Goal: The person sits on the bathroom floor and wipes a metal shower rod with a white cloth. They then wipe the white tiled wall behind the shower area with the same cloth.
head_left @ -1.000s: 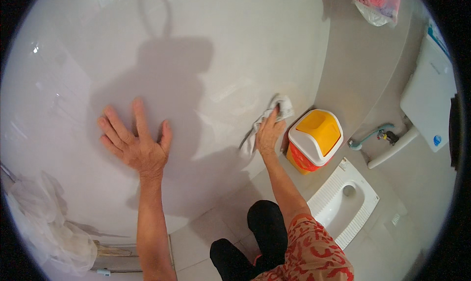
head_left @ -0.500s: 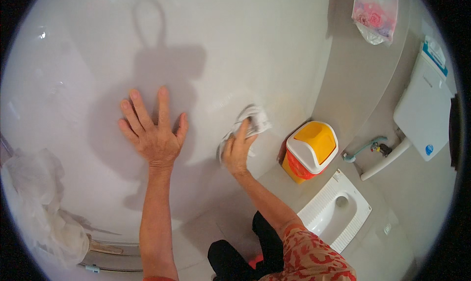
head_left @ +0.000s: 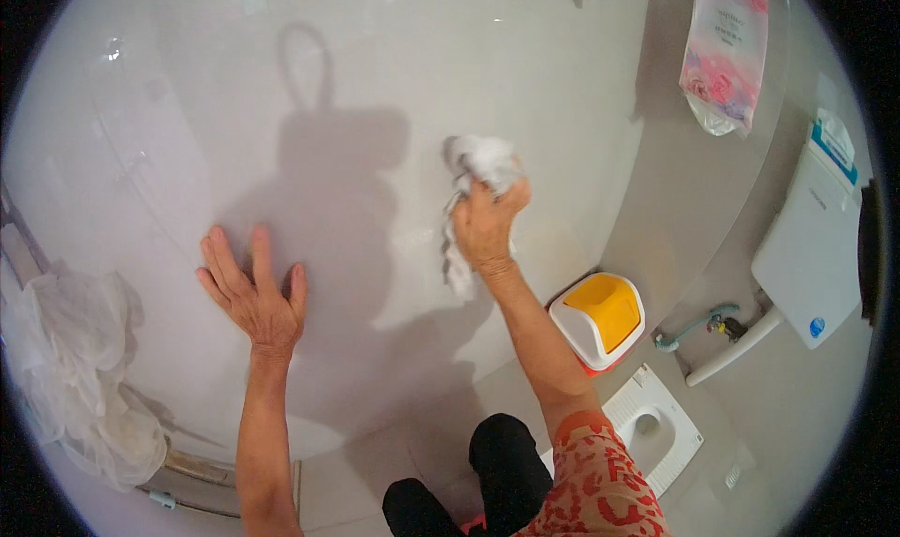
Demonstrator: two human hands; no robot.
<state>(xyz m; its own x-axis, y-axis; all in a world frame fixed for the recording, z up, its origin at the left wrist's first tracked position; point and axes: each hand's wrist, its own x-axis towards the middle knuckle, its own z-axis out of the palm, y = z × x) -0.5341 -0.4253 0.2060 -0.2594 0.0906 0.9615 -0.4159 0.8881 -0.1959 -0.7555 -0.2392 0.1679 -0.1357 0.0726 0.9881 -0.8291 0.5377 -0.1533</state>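
A crumpled white cloth (head_left: 486, 162) is pressed to the glossy pale wall (head_left: 394, 59) under my right hand (head_left: 489, 220). The fingers curl over the cloth, and one end of it hangs down beside the wrist. To the left, my left hand (head_left: 251, 298) has its fingers spread and its palm toward the same wall, holding nothing. Dark shadows of my head and arms fall across the wall between and above the hands.
A bin (head_left: 600, 317) with a white and yellow swing lid stands by the corner, beside a squat toilet (head_left: 656, 425). A white cistern (head_left: 811, 237) and a pink tissue pack (head_left: 727, 54) hang at right. Sheer whitish plastic (head_left: 75, 368) bunches at lower left.
My right hand has moved up the wall with the cloth. My left hand sits lower and further left in the picture, still spread. The view has shifted, showing more of the upper wall.
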